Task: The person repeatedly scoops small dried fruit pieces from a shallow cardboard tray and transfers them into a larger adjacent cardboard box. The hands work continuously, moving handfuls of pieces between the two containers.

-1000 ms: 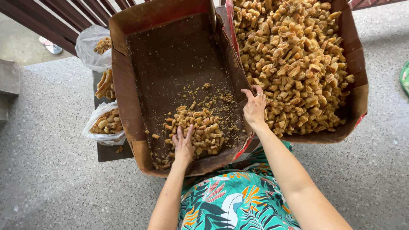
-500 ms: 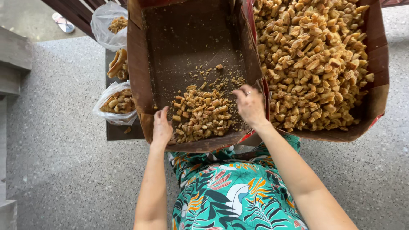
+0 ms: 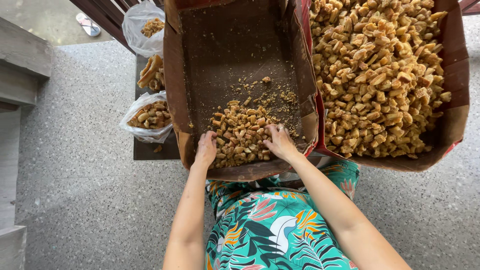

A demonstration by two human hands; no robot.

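Cupping my left hand and right hand around the small pile of fried snack pieces, I have it between my palms. My fingers are spread and loosely bent, resting on the pile but not pinching any piece. It sits at the near end of the brown cardboard box, equally close to both hands.
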